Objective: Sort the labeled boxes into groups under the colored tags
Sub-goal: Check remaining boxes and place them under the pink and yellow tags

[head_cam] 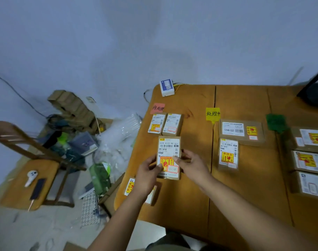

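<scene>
A cardboard box with a white shipping label [169, 149] lies on the wooden table [190, 196]. My left hand [148, 175] pinches its lower left edge and my right hand [190, 164] grips its right side. Above it, two small labeled boxes [165, 124] sit under the pink tag [157, 108]. Two boxes [234, 140] lie under the yellow tag [212, 113]. Three boxes [310, 160] line up below the green tag [276, 123] at the right. One more labeled box [130, 186] sits partly hidden beneath my left wrist near the table's left edge.
A white device [167, 87] stands at the table's far left corner and a dark object [315, 91] at the far right. Left of the table the floor holds plastic packaging [118, 142], bags and books. A wooden chair [29, 178] carries small items.
</scene>
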Motion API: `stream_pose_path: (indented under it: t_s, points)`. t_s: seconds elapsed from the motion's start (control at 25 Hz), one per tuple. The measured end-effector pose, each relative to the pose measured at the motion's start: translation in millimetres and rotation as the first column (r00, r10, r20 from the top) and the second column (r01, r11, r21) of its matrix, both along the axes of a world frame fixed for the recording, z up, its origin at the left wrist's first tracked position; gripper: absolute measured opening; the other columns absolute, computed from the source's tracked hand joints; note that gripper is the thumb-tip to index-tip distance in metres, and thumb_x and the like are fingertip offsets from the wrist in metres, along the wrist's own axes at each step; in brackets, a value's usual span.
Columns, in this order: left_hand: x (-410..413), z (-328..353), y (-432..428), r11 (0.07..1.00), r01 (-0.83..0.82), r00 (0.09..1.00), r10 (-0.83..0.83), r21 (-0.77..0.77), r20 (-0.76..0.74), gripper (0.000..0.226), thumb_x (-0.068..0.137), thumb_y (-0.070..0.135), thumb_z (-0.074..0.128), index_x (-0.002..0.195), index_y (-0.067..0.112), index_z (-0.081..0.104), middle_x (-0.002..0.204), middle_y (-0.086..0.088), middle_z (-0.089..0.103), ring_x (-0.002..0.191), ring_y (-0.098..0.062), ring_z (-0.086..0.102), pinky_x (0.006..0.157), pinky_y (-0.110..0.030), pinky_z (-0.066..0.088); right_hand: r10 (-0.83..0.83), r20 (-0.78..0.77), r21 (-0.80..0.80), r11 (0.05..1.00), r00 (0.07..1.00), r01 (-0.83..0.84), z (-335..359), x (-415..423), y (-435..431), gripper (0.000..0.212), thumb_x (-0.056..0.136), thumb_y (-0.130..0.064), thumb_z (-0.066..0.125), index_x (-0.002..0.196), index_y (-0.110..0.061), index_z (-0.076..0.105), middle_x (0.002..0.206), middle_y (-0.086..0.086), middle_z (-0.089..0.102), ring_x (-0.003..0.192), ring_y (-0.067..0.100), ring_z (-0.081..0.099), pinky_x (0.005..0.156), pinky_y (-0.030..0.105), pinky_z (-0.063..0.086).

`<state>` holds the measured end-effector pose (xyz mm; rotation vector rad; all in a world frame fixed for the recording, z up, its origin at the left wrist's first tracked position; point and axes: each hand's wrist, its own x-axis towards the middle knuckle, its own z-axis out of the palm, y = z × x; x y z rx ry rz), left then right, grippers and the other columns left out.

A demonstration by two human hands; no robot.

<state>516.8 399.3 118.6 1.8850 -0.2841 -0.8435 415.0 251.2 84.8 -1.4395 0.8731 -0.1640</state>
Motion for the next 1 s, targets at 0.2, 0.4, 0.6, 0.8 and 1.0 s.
stream_pose_path:
  t_s: [0.2,0.4,0.6,0.8,1.0]
  points:
    - [67,-36,7,0.999,0.007,0.999,-0.008,0.037,0.033,0.037,0.098,0.002,0.062,0.129,0.021,0.066,0.102,0.006,0.078,0.092,-0.012,0.077,0.079,-0.037,0.065,-0.063,-0.122,0.009,0.998,0.991,0.065,-29,60,18,0.05,0.093,-0.031,0.074,0.139,-0.018,0.06,0.135,0.001,0.068,0.117,0.023,0.069,0.101,0.049,0.056]
    - [145,-86,-1,0.987,0.133,0.991,-0.13,0.086,-0.034,0.032,0.099,0.008,0.062,0.125,0.027,0.069,0.101,0.012,0.077,0.084,-0.002,0.077,0.074,-0.026,0.064,-0.139,-0.26,0.014,0.989,0.956,0.148,-63,121,24,0.036,0.097,-0.029,0.068,0.132,-0.02,0.064,0.123,0.001,0.074,0.105,0.022,0.073,0.089,0.044,0.061]
    - [198,-137,-10,0.976,0.175,0.98,-0.161,0.128,-0.117,0.033,0.099,0.015,0.063,0.13,0.024,0.067,0.113,0.007,0.074,0.088,-0.002,0.073,0.071,-0.022,0.06,-0.177,-0.339,0.138,0.962,0.924,0.235,-102,170,30,0.03,0.099,-0.024,0.065,0.129,-0.018,0.066,0.114,0.0,0.075,0.088,0.011,0.072,0.069,0.026,0.057]
    - [220,-162,-14,0.968,0.212,0.969,-0.191,0.132,-0.157,0.037,0.1,0.015,0.061,0.136,0.024,0.063,0.118,0.007,0.074,0.081,0.008,0.069,0.06,-0.01,0.053,-0.249,-0.306,0.248,0.911,0.919,0.329,-121,193,34,0.038,0.101,-0.015,0.062,0.138,-0.009,0.059,0.131,0.014,0.069,0.102,0.023,0.07,0.077,0.03,0.059]
    - [226,-161,-10,0.965,0.228,0.959,-0.2,0.128,-0.202,0.05,0.1,0.021,0.063,0.148,0.025,0.051,0.143,0.001,0.062,0.104,-0.001,0.066,0.073,-0.011,0.053,-0.305,-0.287,0.27,0.884,0.908,0.383,-111,198,37,0.05,0.1,-0.01,0.061,0.149,-0.009,0.049,0.143,0.014,0.062,0.111,0.026,0.069,0.081,0.028,0.058]
